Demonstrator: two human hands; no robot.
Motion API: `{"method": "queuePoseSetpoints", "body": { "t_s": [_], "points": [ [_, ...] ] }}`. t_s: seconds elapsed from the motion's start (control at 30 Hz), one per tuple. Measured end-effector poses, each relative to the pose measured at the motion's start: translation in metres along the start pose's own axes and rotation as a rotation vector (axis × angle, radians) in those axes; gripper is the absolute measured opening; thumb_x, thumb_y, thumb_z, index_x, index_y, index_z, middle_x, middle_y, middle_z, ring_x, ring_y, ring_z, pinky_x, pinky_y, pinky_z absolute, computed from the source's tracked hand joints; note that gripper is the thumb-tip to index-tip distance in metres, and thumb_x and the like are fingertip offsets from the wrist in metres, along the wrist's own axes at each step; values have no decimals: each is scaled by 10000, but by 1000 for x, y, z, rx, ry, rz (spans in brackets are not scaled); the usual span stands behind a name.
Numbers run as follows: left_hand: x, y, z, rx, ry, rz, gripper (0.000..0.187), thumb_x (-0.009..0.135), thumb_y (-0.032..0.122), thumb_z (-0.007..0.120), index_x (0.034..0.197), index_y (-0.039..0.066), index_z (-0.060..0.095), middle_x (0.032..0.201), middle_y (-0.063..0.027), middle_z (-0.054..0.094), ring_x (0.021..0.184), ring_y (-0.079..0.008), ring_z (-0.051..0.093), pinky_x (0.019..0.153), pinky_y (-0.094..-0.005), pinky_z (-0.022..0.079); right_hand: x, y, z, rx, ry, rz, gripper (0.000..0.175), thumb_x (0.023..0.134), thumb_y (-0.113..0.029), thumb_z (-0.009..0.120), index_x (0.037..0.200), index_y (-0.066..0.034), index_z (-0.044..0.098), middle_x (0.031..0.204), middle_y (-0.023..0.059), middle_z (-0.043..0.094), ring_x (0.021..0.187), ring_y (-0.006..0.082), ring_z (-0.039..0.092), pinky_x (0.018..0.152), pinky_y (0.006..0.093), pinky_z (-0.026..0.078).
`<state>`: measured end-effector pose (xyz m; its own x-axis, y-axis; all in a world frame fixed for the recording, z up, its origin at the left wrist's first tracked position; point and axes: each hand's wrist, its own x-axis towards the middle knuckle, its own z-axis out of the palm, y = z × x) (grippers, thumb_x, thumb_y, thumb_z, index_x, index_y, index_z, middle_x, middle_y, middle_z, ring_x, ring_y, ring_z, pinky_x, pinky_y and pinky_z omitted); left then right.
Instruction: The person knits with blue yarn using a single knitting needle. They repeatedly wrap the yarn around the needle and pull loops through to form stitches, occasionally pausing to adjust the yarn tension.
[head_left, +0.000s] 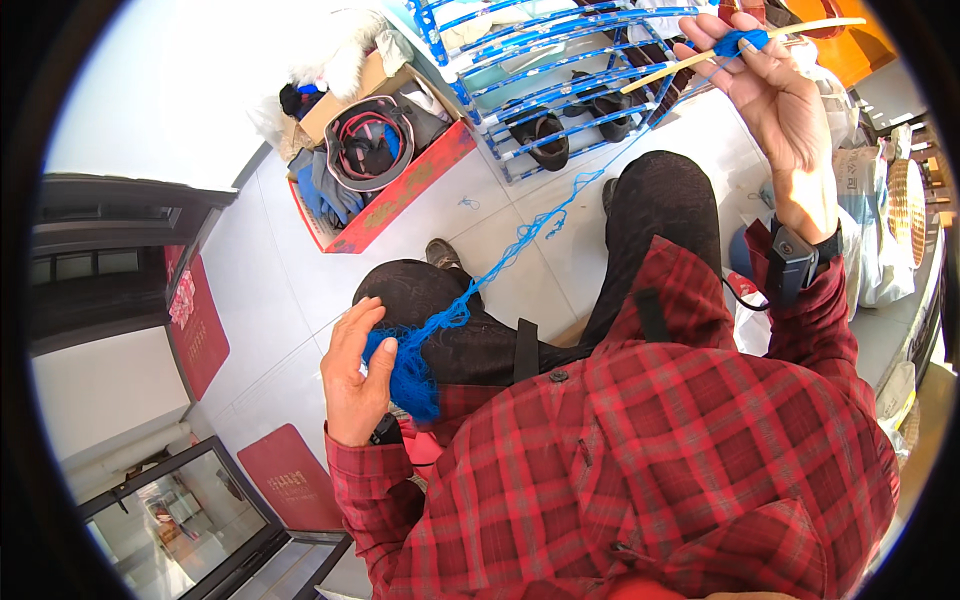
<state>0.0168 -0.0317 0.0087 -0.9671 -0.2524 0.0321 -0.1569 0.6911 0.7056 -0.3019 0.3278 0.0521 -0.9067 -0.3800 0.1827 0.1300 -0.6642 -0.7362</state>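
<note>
My right hand (780, 97) is raised at the upper right and grips a pale wooden or bamboo stick (667, 71) with blue thread (739, 43) wound round its middle. From the stick, a loose, wavy strand of blue thread (525, 236) runs down and left across the gap between my knees. It leads to a tangled heap of blue thread (412, 379) on the thigh at the left. My left hand (356, 375) rests at that heap's left edge, thumb raised and fingers apart; whether some thread is pinched under the fingers cannot be told.
A blue tubular rack (562, 75) with shoes stands ahead. Left of it is a red cardboard box (401, 195) holding a helmet (369, 142) and gloves. Plastic sacks (862, 217) stand at the right, red mats (289, 480) lie at the left, and a thread scrap lies on the tiles.
</note>
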Motion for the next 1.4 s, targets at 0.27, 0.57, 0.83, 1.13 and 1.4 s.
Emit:
{"method": "queuePoseSetpoints", "body": {
  "t_s": [0.27, 0.57, 0.83, 1.13, 1.4],
  "points": [
    [0, -35, 18, -179, -75, -16, 222, 898, -16, 530, 1081, 32, 647, 827, -32, 642, 820, -184, 622, 1135, -538, 222, 0, 12, -30, 7, -162, 159, 367, 1001, -68, 434, 1328, 98, 416, 1193, 240, 580, 1087, 297, 612, 990, 485, 490],
    [-1, -39, 20, -159, -92, 14, 170, 846, 42, 647, 1014, 54, 670, 748, -8, 556, 762, -158, 584, 1155, -539, 177, 5, 1, -44, -638, 21, 45, 355, 1016, -124, 441, 1317, 61, 477, 1086, 124, 629, 825, 150, 581, 770, 291, 522],
    [1, -37, 22, -105, -116, -27, 43, 796, 37, 685, 804, 60, 649, 712, 11, 556, 733, -142, 569, 1173, -514, 139, 6, -9, -38, -758, 7, 64, 344, 1013, -125, 459, 1307, 49, 499, 1039, 89, 636, 768, 124, 571, 719, 255, 499],
    [-3, -38, 19, -541, 102, -204, 78, 781, -53, 621, 744, 16, 622, 757, 1, 621, 710, -75, 555, 1191, -441, 152, -13, 11, -32, -1169, -61, 26, 299, 978, -87, 514, 1256, -16, 596, 962, 2, 649, 687, 47, 500, 616, 186, 404],
    [-6, -48, 26, -717, 237, -261, 68, 860, -25, 576, 817, 10, 615, 778, 9, 604, 722, -39, 514, 1179, -362, 222, -17, 18, -42, -1358, -41, 132, 333, 959, -47, 519, 1284, -44, 590, 960, -4, 623, 723, 57, 495, 647, 191, 404]
  ]
}}
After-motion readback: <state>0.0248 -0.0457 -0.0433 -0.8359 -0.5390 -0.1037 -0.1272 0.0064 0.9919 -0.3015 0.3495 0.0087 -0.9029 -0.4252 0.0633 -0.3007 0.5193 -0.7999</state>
